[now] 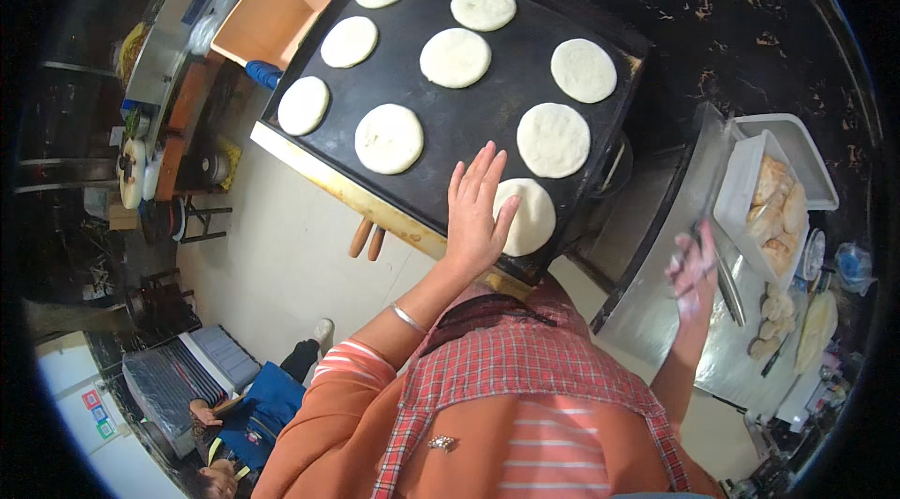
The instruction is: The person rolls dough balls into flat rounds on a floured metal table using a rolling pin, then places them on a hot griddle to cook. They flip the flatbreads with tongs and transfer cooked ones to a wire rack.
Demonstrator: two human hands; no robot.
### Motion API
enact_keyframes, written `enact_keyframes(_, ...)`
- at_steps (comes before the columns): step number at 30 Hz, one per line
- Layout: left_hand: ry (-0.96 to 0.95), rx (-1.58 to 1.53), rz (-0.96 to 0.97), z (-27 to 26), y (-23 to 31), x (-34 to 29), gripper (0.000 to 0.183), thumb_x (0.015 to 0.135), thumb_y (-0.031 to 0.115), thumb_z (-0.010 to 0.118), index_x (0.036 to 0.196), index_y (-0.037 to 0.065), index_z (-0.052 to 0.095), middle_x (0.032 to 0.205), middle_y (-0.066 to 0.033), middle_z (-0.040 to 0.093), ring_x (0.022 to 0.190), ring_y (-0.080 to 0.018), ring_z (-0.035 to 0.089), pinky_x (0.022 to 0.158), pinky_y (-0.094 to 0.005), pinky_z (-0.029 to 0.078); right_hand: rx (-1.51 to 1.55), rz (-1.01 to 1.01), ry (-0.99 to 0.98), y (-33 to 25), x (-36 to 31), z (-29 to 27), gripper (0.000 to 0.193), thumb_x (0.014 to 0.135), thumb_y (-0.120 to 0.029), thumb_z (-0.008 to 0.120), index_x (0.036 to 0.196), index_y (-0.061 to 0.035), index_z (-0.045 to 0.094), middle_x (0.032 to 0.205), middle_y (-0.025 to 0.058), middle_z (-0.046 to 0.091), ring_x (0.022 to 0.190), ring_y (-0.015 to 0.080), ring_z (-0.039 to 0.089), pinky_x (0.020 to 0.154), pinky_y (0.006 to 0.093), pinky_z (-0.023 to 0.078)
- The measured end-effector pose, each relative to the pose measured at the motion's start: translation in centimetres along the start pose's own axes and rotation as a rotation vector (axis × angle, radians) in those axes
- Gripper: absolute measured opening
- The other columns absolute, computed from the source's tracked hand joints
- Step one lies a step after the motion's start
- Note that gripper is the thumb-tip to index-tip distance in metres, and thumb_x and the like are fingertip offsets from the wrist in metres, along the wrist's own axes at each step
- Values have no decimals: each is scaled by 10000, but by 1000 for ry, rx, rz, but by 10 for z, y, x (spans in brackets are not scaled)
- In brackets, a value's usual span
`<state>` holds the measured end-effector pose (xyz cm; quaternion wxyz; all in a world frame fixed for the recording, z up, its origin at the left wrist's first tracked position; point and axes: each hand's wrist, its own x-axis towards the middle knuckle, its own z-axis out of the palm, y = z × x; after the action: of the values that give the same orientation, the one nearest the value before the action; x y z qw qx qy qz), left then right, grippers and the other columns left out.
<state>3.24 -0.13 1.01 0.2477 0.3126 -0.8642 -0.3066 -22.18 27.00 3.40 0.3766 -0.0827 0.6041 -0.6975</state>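
Observation:
My left hand (478,215) is flat with its fingers stretched out, over the near edge of a black griddle (469,119). Its thumb side lies against or just above a pale round dough flatbread (528,218); contact is hard to tell. Several similar rounds are spread over the griddle, among them one flatbread (553,140) farther up and another flatbread (389,138) to the left. Off to the right, my right hand (692,272) is above the metal worktop (647,330), slightly blurred, fingers apart and whitish as if floury. Beside it lie metal tongs (729,291), apparently not held.
A white container (741,189) of browned breads stands at the right, with small dough pieces (774,321) nearer me. Wooden handles (367,236) stick out from the griddle's front. A peach bin (281,11) is at its far left. Another person (230,433) sits at lower left.

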Motion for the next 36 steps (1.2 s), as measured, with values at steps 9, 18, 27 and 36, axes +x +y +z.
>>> enact_keyframes(9, 504, -138, -167, -111, -51, -35, 518, 924, 48, 578, 1425, 21, 452, 1459, -190, 478, 1353, -332, 456, 1151, -475, 301, -742, 569, -588, 56, 68, 208, 311, 955, -334, 638, 972, -44, 529, 639, -31, 458, 439, 59, 426, 381, 244, 375)
enact_keyframes(18, 838, -275, -402, -165, -88, -62, 372, 1018, 135, 480, 1365, 10, 532, 1356, -136, 580, 1262, -235, 532, 1090, -380, 376, -1336, -386, -570, 91, 92, 305, 452, 847, -377, 728, 1120, -30, 628, 792, 196, 682, 812, 392, 677, 707, 440, 533)
enact_keyframes(27, 444, -39, -246, -125, -133, -12, 290, 885, 71, 647, 1171, 25, 646, 1181, -171, 656, 1109, -356, 593, 970, -424, 459, -1446, -345, -603, 35, 64, 227, 448, 848, -338, 734, 1153, -29, 625, 715, 100, 636, 627, 240, 647, 584, 357, 523)
enact_keyframes(36, -132, 537, -106, -42, -152, 17, 281, 822, 195, 651, 1090, 108, 647, 1247, -92, 575, 1143, -325, 537, 920, -459, 466, -595, 445, -342, 71, 136, 243, 340, 968, -381, 611, 927, -45, 579, 643, -11, 512, 459, 73, 483, 400, 232, 374)
